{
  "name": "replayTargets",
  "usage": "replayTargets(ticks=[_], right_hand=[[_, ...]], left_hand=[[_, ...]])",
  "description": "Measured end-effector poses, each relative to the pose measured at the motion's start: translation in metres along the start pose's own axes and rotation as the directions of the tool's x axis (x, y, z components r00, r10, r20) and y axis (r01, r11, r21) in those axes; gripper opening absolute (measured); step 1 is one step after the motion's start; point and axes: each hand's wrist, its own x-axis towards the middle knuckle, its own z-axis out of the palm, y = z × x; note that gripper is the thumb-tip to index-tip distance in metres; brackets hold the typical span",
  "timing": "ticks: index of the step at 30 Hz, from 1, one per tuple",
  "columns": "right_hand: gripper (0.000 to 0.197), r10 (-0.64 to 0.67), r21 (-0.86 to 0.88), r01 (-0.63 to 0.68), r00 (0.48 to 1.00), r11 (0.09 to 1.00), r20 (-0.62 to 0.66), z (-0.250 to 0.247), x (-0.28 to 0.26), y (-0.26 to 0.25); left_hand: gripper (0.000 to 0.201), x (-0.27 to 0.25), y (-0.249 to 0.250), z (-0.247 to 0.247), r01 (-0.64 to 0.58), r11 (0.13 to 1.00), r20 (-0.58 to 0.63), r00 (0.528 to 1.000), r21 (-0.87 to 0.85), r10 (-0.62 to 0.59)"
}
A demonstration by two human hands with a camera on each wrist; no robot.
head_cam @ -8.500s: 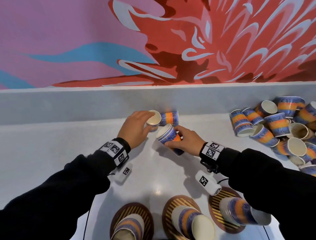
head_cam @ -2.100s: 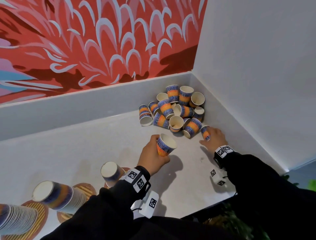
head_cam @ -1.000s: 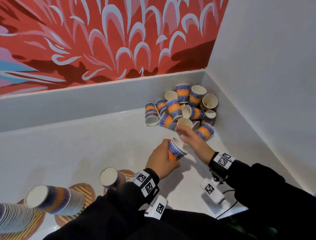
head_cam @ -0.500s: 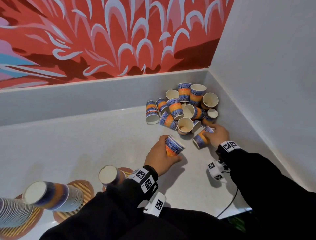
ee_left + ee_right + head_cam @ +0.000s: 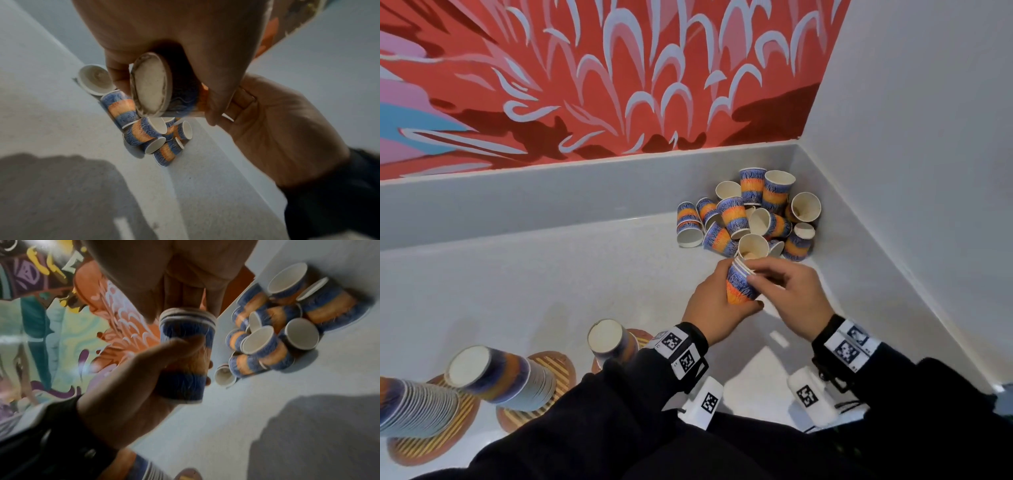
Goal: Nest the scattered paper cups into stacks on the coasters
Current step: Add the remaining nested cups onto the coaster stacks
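Your left hand (image 5: pixel 717 301) grips the nested cups (image 5: pixel 739 284), mouth tilted toward the loose pile (image 5: pixel 750 212) in the corner. Your right hand (image 5: pixel 789 294) seems to pinch their rim; it's nearer the pile.

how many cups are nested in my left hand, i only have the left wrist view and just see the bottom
observer: right wrist view shows about three rims on the nested cups that the left hand grips
operator: what's my right hand doing up top
observer: head view, the right hand has its fingers curled over the rims
operator: where are the coasters
observer: head view, three striped coasters lie by your left sleeve, each holding a stack; the shortest stack is closest
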Motion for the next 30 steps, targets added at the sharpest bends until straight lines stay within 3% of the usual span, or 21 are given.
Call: replayTargets(ticks=[5,10,15,17,19,21,22,24,27,30], right_hand=[[0.03,0.028,0.038,-0.029,1.0,0.999,0.006,0.013,-0.008,-0.001],[0.02,0.016,-0.005,-0.016,1.0,1.0,0.012,0.025,-0.004,-0.02],[0.015,-0.035,0.113,0.034,0.999,0.993,0.002,0.034,0.015,-0.069],[0.012,0.094,0.332,-0.095,0.995,0.938,0.019,0.046,0.02,-0.081],[0.012,0.258,0.522,-0.311,0.95,0.794,0.175,0.064,0.02,-0.091],[0.011,0.331,0.559,-0.485,0.873,0.673,0.359,0.084,0.017,-0.095],[0.01,0.338,0.536,-0.531,0.842,0.657,0.419,0.094,0.015,-0.095],[0.014,0.34,0.428,-0.54,0.82,0.724,0.46,0.112,0.009,-0.094],[0.023,0.317,0.243,-0.459,0.832,0.855,0.455,0.131,0.0,-0.084],[0.027,0.338,0.131,-0.446,0.811,0.886,0.477,0.145,-0.006,-0.067]], left_hand=[[0.071,-0.013,-0.001,-0.009,0.018,0.999,0.002,1.0,0.031,-0.018],[0.072,-0.028,0.011,-0.027,0.044,0.998,-0.028,0.999,0.045,-0.043],[0.091,-0.054,0.038,-0.089,-0.031,0.996,-0.19,0.981,0.084,0.046],[0.087,-0.069,0.051,-0.125,-0.108,0.988,-0.314,0.939,0.112,0.138],[0.074,-0.087,0.06,-0.157,-0.158,0.964,-0.394,0.889,0.215,0.234],[0.063,-0.105,0.063,-0.179,-0.138,0.936,-0.393,0.88,0.324,0.266],[0.061,-0.112,0.061,-0.186,-0.11,0.923,-0.384,0.886,0.368,0.259],[0.062,-0.125,0.052,-0.193,-0.041,0.903,-0.383,0.897,0.428,0.222],[0.066,-0.138,0.033,-0.195,0.048,0.873,-0.378,0.912,0.486,0.16],[0.07,-0.14,0.013,-0.188,0.112,0.853,-0.367,0.925,0.51,0.098]])
